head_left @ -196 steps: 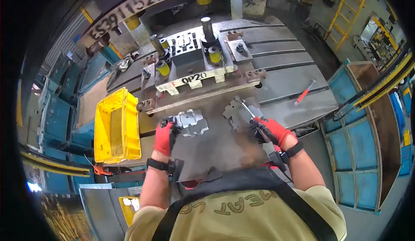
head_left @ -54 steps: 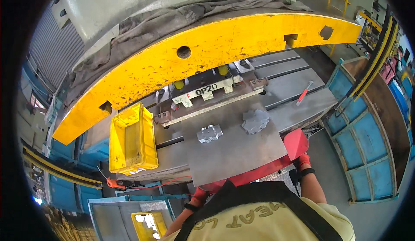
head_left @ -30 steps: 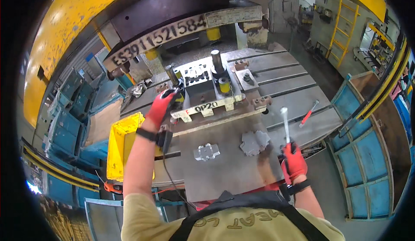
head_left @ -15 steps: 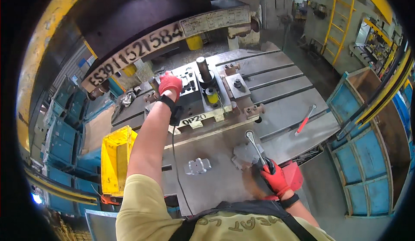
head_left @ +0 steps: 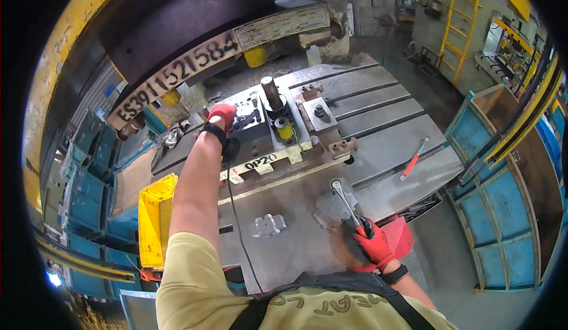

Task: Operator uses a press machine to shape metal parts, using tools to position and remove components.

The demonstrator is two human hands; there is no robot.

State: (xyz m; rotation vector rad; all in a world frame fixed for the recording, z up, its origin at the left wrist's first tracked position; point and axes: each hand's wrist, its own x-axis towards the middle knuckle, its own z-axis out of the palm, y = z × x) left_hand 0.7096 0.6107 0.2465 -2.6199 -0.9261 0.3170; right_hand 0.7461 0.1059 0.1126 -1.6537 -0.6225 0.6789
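My right hand [head_left: 376, 245], in a red glove, is closed around the handle of a ratchet wrench [head_left: 345, 201]. The wrench's round head points away from me over the front of the steel table. My left hand [head_left: 223, 116], also red-gloved, is stretched out to the left side of a die [head_left: 260, 163] bolted on the press bed. Its fingers are largely hidden behind the back of the glove. Close to it on the die stand a thick steel guide post [head_left: 271, 95] and a yellow cylinder [head_left: 284, 130]. A bent silver metal part [head_left: 270, 225] lies in front of the die.
Overhead hangs the press's upper die [head_left: 177, 77]. A red-handled wrench [head_left: 413, 161] rests on the slotted bed [head_left: 384, 130] at right. At left is a yellow bin [head_left: 156, 214]; blue crates [head_left: 497, 229] stand at right. A cable [head_left: 238, 226] runs across the table front.
The view has shifted slightly. My left hand has drawn a little toward the die's left edge, uncovering more of its top. My right hand keeps its hold on the ratchet wrench.
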